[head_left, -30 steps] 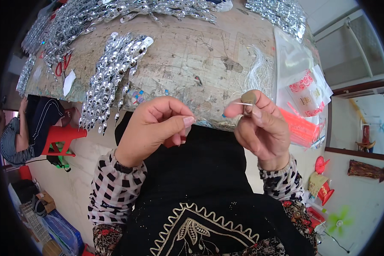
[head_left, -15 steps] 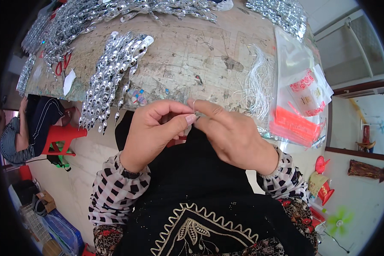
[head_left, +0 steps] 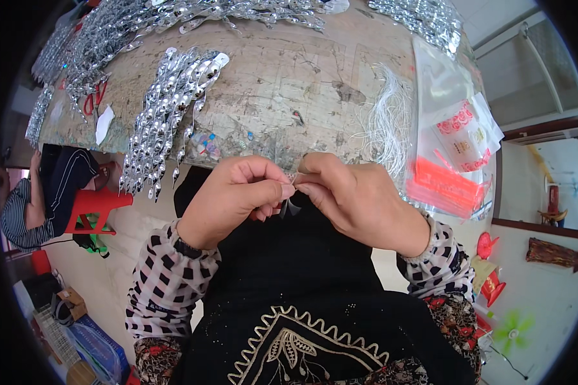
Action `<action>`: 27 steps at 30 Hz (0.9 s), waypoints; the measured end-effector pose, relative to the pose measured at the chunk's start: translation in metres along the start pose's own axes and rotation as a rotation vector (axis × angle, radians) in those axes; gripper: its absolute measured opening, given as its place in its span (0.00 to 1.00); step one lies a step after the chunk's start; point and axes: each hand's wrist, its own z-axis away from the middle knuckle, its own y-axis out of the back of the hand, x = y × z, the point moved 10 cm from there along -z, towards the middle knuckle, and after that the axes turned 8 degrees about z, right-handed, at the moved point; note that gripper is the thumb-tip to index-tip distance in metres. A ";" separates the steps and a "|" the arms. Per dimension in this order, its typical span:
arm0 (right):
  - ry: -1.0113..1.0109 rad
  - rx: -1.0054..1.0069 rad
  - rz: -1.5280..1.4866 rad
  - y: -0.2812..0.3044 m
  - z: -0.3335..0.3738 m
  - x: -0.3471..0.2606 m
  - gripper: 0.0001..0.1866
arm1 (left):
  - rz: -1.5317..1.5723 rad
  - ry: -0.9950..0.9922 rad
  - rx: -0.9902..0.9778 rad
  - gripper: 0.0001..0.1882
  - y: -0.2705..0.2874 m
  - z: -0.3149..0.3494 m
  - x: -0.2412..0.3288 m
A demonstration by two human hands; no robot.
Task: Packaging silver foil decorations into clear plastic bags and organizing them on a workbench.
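Note:
My left hand (head_left: 228, 199) and my right hand (head_left: 359, 199) meet just off the table's near edge, fingertips almost touching. Both pinch a fine white thread (head_left: 293, 181) between thumb and fingers. Below the fingertips hangs a small greyish, see-through piece (head_left: 291, 208); its kind and how it is attached are too small to tell. Left of my hands, silver twisted hanging strands (head_left: 164, 109) lie over the table edge. To the right lies a loose bundle of white threads (head_left: 388, 109).
More silver strands (head_left: 122, 32) heap along the far left. Red-handled scissors (head_left: 95, 99) lie nearby. On the right are clear plastic bags (head_left: 433, 83), a flower-printed packet (head_left: 461, 138) and orange-red packets (head_left: 446, 186). A person (head_left: 29, 208) is at the left, beside a red stool (head_left: 99, 206).
My right fingers have curled down from a raised position into a pinch by the left fingertips. The thread and small see-through piece show more plainly below them.

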 end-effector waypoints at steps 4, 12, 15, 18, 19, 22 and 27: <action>0.011 -0.198 0.175 -0.005 -0.008 -0.002 0.13 | 0.049 0.083 -0.064 0.06 -0.007 -0.006 -0.013; 0.086 -0.378 0.072 -0.023 -0.016 0.002 0.16 | 0.026 0.109 -0.117 0.04 -0.020 -0.002 -0.023; 0.024 -0.396 -0.278 -0.036 -0.013 0.019 0.16 | -0.036 0.035 -0.109 0.04 -0.020 0.000 -0.018; -0.202 -0.472 -0.683 -0.049 -0.009 0.027 0.17 | -0.235 -0.123 -0.046 0.05 -0.016 0.004 -0.004; -0.376 -0.530 -0.869 -0.059 -0.003 0.031 0.17 | -0.288 -0.182 -0.038 0.03 -0.017 0.007 0.004; -0.448 -0.376 -1.180 -0.068 0.004 0.034 0.19 | -0.309 -0.297 0.014 0.03 -0.018 0.010 0.013; -0.489 0.029 -1.109 -0.047 0.003 0.050 0.21 | -0.158 -0.296 0.138 0.03 -0.004 0.008 0.016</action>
